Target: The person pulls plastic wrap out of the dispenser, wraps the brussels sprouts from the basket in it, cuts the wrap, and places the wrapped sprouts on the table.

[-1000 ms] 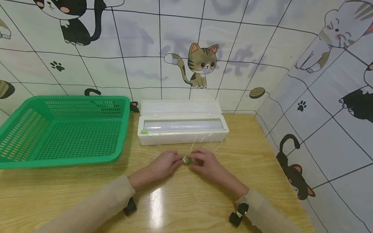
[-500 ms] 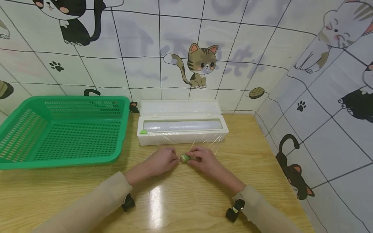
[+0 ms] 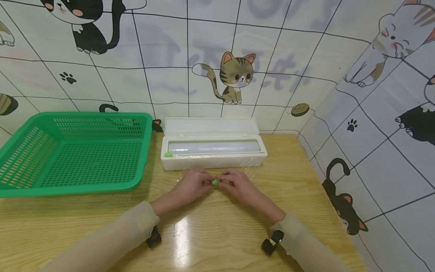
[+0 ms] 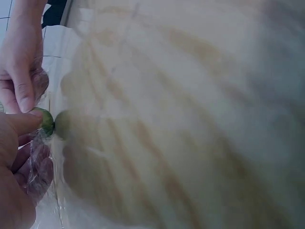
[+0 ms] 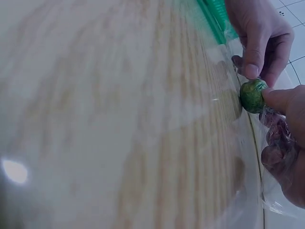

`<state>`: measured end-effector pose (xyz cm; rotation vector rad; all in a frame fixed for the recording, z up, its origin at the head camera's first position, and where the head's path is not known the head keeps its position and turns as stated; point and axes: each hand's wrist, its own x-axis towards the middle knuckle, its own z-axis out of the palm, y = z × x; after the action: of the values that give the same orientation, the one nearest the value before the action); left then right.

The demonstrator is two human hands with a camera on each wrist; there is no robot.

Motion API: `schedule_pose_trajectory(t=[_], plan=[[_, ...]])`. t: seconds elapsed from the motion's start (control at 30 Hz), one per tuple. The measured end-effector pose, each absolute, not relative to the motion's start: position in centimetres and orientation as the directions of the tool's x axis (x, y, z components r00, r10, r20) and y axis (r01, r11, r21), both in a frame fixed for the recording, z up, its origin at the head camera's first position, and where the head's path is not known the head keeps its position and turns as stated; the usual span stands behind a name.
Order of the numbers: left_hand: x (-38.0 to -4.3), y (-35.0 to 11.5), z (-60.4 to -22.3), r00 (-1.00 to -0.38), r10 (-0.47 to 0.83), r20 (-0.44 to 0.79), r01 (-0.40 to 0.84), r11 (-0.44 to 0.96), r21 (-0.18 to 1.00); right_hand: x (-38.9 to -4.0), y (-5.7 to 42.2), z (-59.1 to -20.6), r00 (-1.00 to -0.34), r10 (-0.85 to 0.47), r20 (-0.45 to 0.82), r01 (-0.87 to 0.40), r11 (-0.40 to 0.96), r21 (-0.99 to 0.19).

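Note:
A small round green ball [image 3: 215, 183] with mottled skin [image 5: 252, 95] sits low over the table between my two hands, in clear cling film. Whether it is a fruit or a vegetable I cannot tell. My left hand [image 3: 192, 185] pinches its left side, and my right hand [image 3: 241, 187] pinches its right side. Thumbs of both hands lie against the ball in the wrist views. Transparent cling film [image 5: 279, 138] drapes over the fingers beneath. Behind the hands stands a white cling film dispenser [image 3: 214, 163] with its lid up and a film roll [image 3: 214, 147] inside.
A green plastic basket [image 3: 91, 185] stands at the left on the wooden table [image 3: 217, 234]. Loose film hangs in front of the dispenser, which has a green slider [image 3: 168, 154] at its left end. A cat-printed cloth [image 3: 163, 83] covers the walls behind and right.
Half a second ago my left fingers pulled film out leftward from the ball. They have come back right against it, so both hands now meet closely around it. Basket and dispenser stay put.

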<state>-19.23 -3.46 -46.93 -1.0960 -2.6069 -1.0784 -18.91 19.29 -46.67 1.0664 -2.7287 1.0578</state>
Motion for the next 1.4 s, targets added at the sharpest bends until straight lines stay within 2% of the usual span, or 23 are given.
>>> schedule_pose_trajectory(t=[0.3, 0.4, 0.53, 0.7, 0.8, 0.9, 1.03, 1.2, 1.3, 1.4], plan=[[-19.7, -3.3, -47.7, -0.741, 0.565, 0.362, 0.651, 0.473, 0.594, -19.2, 18.7, -46.4, -0.864, -0.466, 0.19, -0.45, 0.546, -0.707], [-19.9, -3.3, -47.8, -0.743, 0.565, 0.358, 0.647, 0.47, 0.601, -19.1, 18.7, -46.6, -0.871, -0.441, 0.215, -0.454, 0.557, -0.696], [-20.2, -3.3, -47.8, -0.76, 0.564, 0.324, 0.619, 0.475, 0.625, -19.1, 19.0, -47.0, -0.821, -0.466, 0.33, -0.561, 0.555, -0.614], [-20.9, -3.7, -47.5, -0.751, 0.599, 0.277, 0.607, 0.462, 0.647, -19.5, 19.4, -47.6, -0.689, -0.553, 0.469, -0.725, 0.513, -0.461], [-21.5, -4.0, -47.2, -0.74, 0.617, 0.27, 0.61, 0.446, 0.655, -19.7, 19.4, -47.6, -0.613, -0.608, 0.505, -0.789, 0.505, -0.35], [-21.9, -4.2, -46.9, -0.756, 0.609, 0.241, 0.58, 0.452, 0.677, -19.9, 19.2, -47.5, -0.557, -0.644, 0.525, -0.826, 0.499, -0.263], [-22.0, -4.0, -46.5, -0.791, 0.586, 0.174, 0.513, 0.481, 0.711, -20.2, 19.1, -47.5, -0.546, -0.65, 0.529, -0.829, 0.508, -0.233], [-22.0, -3.5, -45.9, -0.819, 0.562, 0.115, 0.472, 0.547, 0.692, -20.8, 19.2, -47.7, -0.538, -0.64, 0.549, -0.826, 0.529, -0.193], [-21.6, -3.2, -45.5, -0.828, 0.545, 0.133, 0.491, 0.59, 0.641, -21.1, 19.2, -47.8, -0.549, -0.639, 0.539, -0.822, 0.531, -0.208], [-21.0, -3.0, -45.3, -0.808, 0.541, 0.232, 0.569, 0.617, 0.543, -21.3, 19.2, -47.8, -0.573, -0.64, 0.513, -0.809, 0.54, -0.23]])
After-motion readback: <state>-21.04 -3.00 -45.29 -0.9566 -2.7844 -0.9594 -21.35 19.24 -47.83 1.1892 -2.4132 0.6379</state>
